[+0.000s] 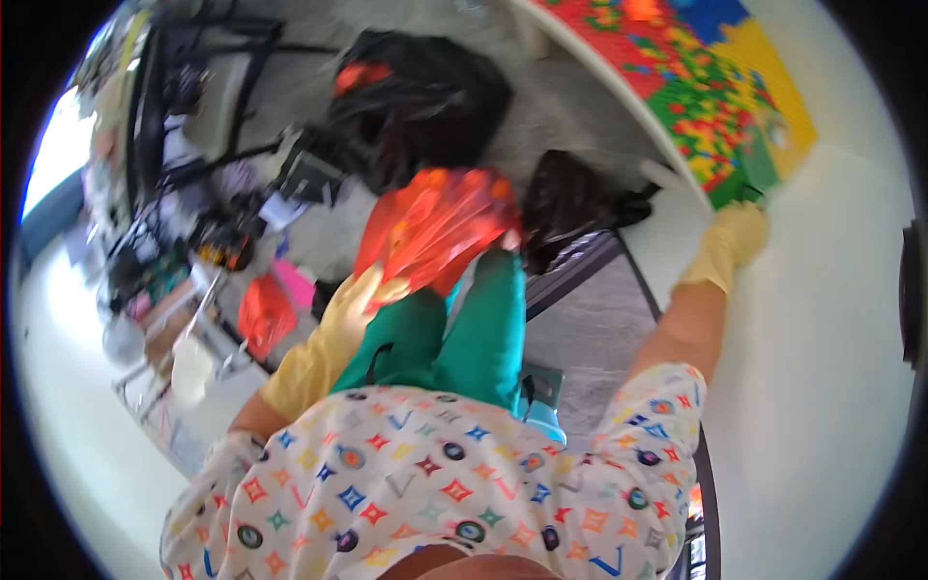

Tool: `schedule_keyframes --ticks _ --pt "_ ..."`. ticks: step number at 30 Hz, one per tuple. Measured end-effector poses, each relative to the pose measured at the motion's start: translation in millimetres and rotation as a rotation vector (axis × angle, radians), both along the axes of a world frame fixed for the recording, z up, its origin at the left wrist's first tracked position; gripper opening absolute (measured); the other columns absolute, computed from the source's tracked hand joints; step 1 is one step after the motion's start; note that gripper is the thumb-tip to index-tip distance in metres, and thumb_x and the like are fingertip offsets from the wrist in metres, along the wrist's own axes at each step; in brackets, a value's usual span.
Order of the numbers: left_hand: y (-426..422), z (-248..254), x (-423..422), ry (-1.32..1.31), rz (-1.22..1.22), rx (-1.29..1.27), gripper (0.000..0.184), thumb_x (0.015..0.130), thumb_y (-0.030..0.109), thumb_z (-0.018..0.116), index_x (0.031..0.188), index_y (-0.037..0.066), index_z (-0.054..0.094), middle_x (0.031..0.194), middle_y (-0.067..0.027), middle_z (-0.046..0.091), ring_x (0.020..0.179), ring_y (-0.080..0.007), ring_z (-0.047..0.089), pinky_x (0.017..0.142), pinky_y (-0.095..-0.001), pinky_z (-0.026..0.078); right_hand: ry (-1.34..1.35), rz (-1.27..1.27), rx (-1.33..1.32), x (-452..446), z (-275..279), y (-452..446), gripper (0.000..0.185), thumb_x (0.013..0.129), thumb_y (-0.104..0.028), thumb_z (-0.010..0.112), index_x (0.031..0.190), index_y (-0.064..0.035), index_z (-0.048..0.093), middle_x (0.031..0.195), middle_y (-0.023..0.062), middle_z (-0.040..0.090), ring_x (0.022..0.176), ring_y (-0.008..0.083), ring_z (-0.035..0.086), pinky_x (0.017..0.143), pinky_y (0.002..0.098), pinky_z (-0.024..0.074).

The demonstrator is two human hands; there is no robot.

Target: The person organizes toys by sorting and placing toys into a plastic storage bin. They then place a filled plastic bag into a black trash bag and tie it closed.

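My left hand [354, 302], in a pale yellow rubber glove, grips the near edge of a red plastic bag [440, 222]. The bag rests by my knees, and colourful pieces show dimly through it. My right hand [739, 234], gloved the same way, reaches out to the right and is closed on a green scoop-like piece [759, 164]; blur hides its exact kind. That piece lies at the corner of a colourful baseplate [793, 92], where many small red, green and yellow bricks [710, 116] are scattered.
The baseplate lies on a white table [822, 290]. Black plastic bags [425, 106] [565, 198] stand on the grey floor ahead. A smaller red bag [266, 314], a pink item [293, 282] and mixed clutter lie to the left. A dark metal frame [575, 275] stands between me and the table.
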State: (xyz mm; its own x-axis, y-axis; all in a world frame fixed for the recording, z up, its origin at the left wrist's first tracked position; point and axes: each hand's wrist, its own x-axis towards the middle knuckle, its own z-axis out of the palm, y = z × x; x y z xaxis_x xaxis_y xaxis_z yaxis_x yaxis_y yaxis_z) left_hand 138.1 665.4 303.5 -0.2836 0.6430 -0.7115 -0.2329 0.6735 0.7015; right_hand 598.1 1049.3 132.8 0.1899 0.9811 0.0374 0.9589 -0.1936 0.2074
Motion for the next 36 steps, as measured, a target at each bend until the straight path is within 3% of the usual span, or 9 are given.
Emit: schedule_keyframes --ticks 4,7,12,15,17,27,33,34,36 --pt "21.3 6.5 5.8 -0.127 0.078 -0.236 0.040 0.100 0.027 0.066 0.125 -0.003 0.055 0.120 -0.0186 0.071 0.099 -0.0244 0.074 0.086 -0.0330 0.057 0.740 0.251 0.399 1.0 -23.3 -27.9 0.021 0.096 -0.015 0.062 0.101 0.0041 0.070 0.104 0.0197 0.073 0.096 0.0287 0.073 0.078 0.0391 0.0572" --pt "31.7 9.2 7.9 -0.145 0.003 -0.238 0.040 0.105 0.039 0.056 0.119 0.001 0.063 0.115 -0.0163 0.073 0.092 -0.0196 0.073 0.085 -0.0306 0.055 1.529 0.246 -0.164 -113.6 59.2 -78.7 0.039 0.105 -0.030 0.062 0.114 0.0075 0.069 0.110 0.0166 0.074 0.102 0.0200 0.068 0.093 0.0337 0.0529" --pt "30.2 13.4 10.4 -0.135 -0.073 -0.064 0.032 0.108 0.029 0.052 0.123 0.003 0.065 0.098 -0.0130 0.073 0.078 -0.0186 0.070 0.079 -0.0321 0.056 1.960 0.341 -1.266 -228.7 94.9 -170.4 0.028 0.099 -0.010 0.065 0.123 0.0035 0.068 0.119 0.0088 0.073 0.108 0.0197 0.069 0.103 0.0345 0.0499" --pt "29.6 23.5 12.3 -0.194 -0.164 0.016 0.030 0.110 0.023 0.051 0.130 0.004 0.062 0.094 -0.0126 0.070 0.076 -0.0172 0.068 0.073 -0.0329 0.058 1.285 1.151 -1.232 -288.3 74.3 -178.2 0.031 0.070 -0.003 0.062 0.098 0.0064 0.072 0.082 0.0278 0.066 0.079 0.0343 0.070 0.066 0.0432 0.0519" --pt "31.8 35.7 17.1 -0.157 -0.217 -0.014 0.030 0.109 0.021 0.053 0.132 0.003 0.061 0.095 -0.0130 0.069 0.076 -0.0172 0.068 0.073 -0.0321 0.058 0.775 1.400 -1.289 -314.9 105.8 -169.2 0.024 0.073 -0.011 0.066 0.092 0.0009 0.075 0.085 0.0213 0.071 0.081 0.0372 0.070 0.067 0.0432 0.0533" --pt "49.1 52.1 31.5 -0.164 -0.310 0.003 0.027 0.105 0.018 0.057 0.126 0.002 0.063 0.091 -0.0111 0.070 0.075 -0.0152 0.068 0.072 -0.0295 0.056 0.666 0.963 -1.227 -332.5 78.2 -216.5 0.031 0.088 -0.028 0.064 0.110 -0.0094 0.075 0.115 0.0095 0.072 0.106 0.0270 0.068 0.087 0.0372 0.0534" --pt "58.5 39.3 20.5 -0.148 -0.219 -0.075 0.031 0.106 0.024 0.056 0.124 0.001 0.065 0.089 -0.0116 0.071 0.074 -0.0166 0.068 0.072 -0.0286 0.055 1.513 0.199 -1.287 -202.7 103.8 -113.2 0.022 0.093 -0.019 0.072 0.109 -0.0047 0.077 0.102 0.0060 0.077 0.091 0.0160 0.072 0.082 0.0341 0.0579" --pt "58.8 34.8 21.0 -0.141 -0.217 -0.097 0.030 0.106 0.023 0.056 0.122 0.001 0.067 0.087 -0.0118 0.071 0.073 -0.0169 0.068 0.073 -0.0288 0.054 1.580 0.144 -1.028 -178.8 102.9 -85.9 0.018 0.095 -0.017 0.068 0.103 -0.0034 0.077 0.093 0.0073 0.077 0.085 0.0154 0.072 0.079 0.0317 0.0573" --pt "58.8 29.3 24.6 -0.156 -0.206 -0.109 0.030 0.105 0.023 0.056 0.122 0.001 0.067 0.088 -0.0120 0.072 0.073 -0.0171 0.068 0.073 -0.0290 0.054 0.852 0.275 -0.306 -131.9 82.4 -28.6 0.022 0.096 -0.018 0.062 0.104 -0.0016 0.074 0.089 0.0129 0.077 0.080 0.0273 0.073 0.080 0.0372 0.0569"
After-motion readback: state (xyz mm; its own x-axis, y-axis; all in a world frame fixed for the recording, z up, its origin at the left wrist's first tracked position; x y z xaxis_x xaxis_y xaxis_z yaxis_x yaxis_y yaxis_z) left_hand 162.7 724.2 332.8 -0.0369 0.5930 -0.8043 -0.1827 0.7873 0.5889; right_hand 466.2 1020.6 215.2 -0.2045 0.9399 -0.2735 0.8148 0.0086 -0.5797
